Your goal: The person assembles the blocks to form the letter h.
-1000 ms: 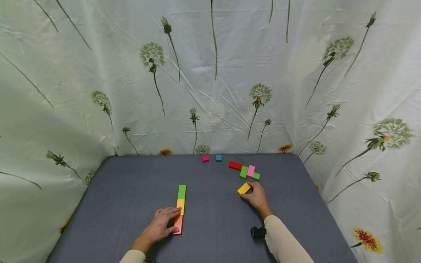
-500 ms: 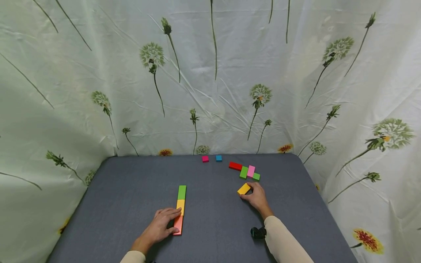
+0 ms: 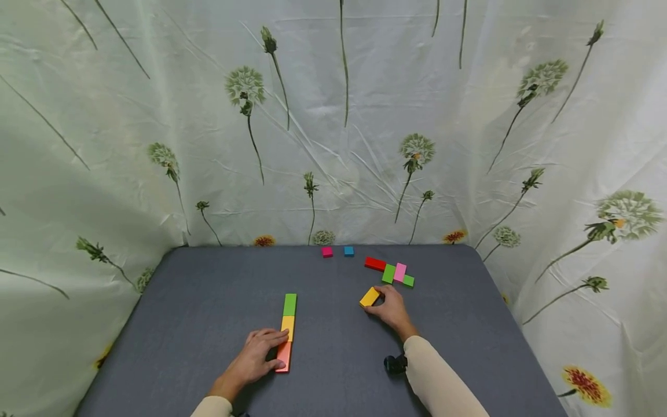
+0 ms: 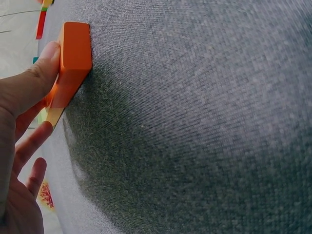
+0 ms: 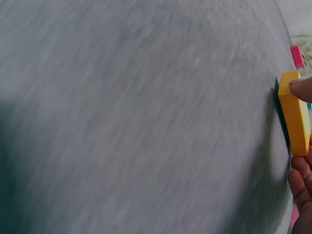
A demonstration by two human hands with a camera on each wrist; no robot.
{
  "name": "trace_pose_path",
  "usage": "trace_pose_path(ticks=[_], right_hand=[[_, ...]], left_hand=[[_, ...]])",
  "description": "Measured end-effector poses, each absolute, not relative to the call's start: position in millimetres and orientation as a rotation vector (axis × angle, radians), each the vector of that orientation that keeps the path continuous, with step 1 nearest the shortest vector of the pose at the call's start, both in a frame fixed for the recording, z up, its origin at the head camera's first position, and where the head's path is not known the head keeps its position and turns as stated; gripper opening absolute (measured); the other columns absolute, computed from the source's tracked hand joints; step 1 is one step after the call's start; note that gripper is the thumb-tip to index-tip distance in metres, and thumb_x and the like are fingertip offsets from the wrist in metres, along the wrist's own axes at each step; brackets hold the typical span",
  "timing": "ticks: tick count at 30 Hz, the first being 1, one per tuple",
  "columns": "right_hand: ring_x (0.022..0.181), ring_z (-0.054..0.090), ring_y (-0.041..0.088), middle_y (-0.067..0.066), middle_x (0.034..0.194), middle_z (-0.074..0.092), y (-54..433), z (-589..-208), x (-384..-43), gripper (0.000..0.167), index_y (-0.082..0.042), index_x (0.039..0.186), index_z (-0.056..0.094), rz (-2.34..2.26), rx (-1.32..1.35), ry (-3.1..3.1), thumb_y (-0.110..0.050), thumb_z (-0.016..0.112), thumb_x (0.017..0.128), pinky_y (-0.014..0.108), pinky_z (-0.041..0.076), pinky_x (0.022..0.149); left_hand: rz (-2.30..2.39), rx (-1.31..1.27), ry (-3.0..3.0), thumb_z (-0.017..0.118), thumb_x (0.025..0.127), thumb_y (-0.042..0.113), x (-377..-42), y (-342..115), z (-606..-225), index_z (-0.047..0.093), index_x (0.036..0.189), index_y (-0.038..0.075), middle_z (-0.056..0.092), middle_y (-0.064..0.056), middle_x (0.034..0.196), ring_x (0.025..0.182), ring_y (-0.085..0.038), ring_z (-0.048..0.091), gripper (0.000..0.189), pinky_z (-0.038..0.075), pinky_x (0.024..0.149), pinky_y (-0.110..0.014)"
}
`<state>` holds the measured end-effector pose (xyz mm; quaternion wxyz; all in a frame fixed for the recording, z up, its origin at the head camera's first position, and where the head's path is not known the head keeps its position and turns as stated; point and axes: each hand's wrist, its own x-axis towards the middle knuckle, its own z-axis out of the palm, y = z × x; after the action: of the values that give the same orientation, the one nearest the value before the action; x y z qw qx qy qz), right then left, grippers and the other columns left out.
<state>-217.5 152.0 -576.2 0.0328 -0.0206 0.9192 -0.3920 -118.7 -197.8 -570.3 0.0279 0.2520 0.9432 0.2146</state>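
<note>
At the left of the table, an orange-pink block (image 3: 283,357), a light yellow block (image 3: 288,328) and a green block (image 3: 290,304) lie end to end in a straight row. My left hand (image 3: 254,358) holds the orange-pink block at the near end, thumb on it and fingers reaching over to the light yellow one. In the left wrist view the thumb lies against the orange block (image 4: 77,46). My right hand (image 3: 392,310) pinches a deeper yellow block (image 3: 370,296) between thumb and fingers, right of the row. The right wrist view shows this yellow block (image 5: 295,114) close over the table, its shadow beside it.
Behind my right hand lie a red block (image 3: 375,263), a green block (image 3: 388,273), a pink block (image 3: 399,272) and a smaller green block (image 3: 409,281). A magenta cube (image 3: 327,252) and a blue cube (image 3: 348,251) sit near the back edge, before a flowered curtain (image 3: 359,145).
My right hand has moved left with the yellow block, away from the group of blocks at the back right. The left hand and the row stay in place.
</note>
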Motion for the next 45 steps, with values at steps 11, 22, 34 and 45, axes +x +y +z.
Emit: trace_pose_path(ticks=[11,22,34,45], right_hand=[[0.111,0.052,0.030,0.012,0.121,0.059,101.2,-561.6,-248.8,0.059,-0.001,0.127,0.060,-1.190,-0.239,2.717,-0.019,0.082,0.076,0.048,0.041,0.100],[0.114,0.053,0.029,0.012,0.126,0.059,46.0,-547.2,-278.7,0.059,-0.003,0.130,0.059,-1.076,-0.459,2.613,-0.021,0.081,0.079,0.045,0.043,0.099],[0.112,0.056,0.025,0.012,0.124,0.061,-2.0,-544.2,-290.5,0.055,-0.002,0.129,0.059,-0.947,-0.574,2.598,-0.016,0.080,0.079,0.040,0.045,0.097],[0.117,0.054,0.027,0.012,0.125,0.061,-22.9,-552.2,-289.3,0.053,-0.001,0.127,0.061,-0.976,-0.545,2.586,-0.014,0.080,0.079,0.040,0.044,0.099]], left_hand=[[0.698,0.816,2.961,0.086,0.066,0.023,-122.2,-200.4,-571.1,0.068,0.118,0.002,0.068,-0.007,0.119,0.103,-0.023,0.056,0.059,0.037,0.086,-0.049],[0.731,0.738,2.942,0.087,0.064,0.025,-125.3,-198.7,-572.8,0.069,0.118,0.005,0.068,-0.004,0.119,0.101,-0.020,0.055,0.061,0.037,0.086,-0.048],[0.744,0.687,2.882,0.086,0.066,0.025,-122.1,-199.9,-570.6,0.068,0.121,0.006,0.067,-0.004,0.122,0.100,-0.019,0.054,0.061,0.037,0.086,-0.047],[0.748,0.688,2.860,0.085,0.068,0.027,-123.2,-201.3,-572.2,0.068,0.121,0.007,0.066,-0.002,0.124,0.102,-0.019,0.053,0.059,0.037,0.086,-0.047]])
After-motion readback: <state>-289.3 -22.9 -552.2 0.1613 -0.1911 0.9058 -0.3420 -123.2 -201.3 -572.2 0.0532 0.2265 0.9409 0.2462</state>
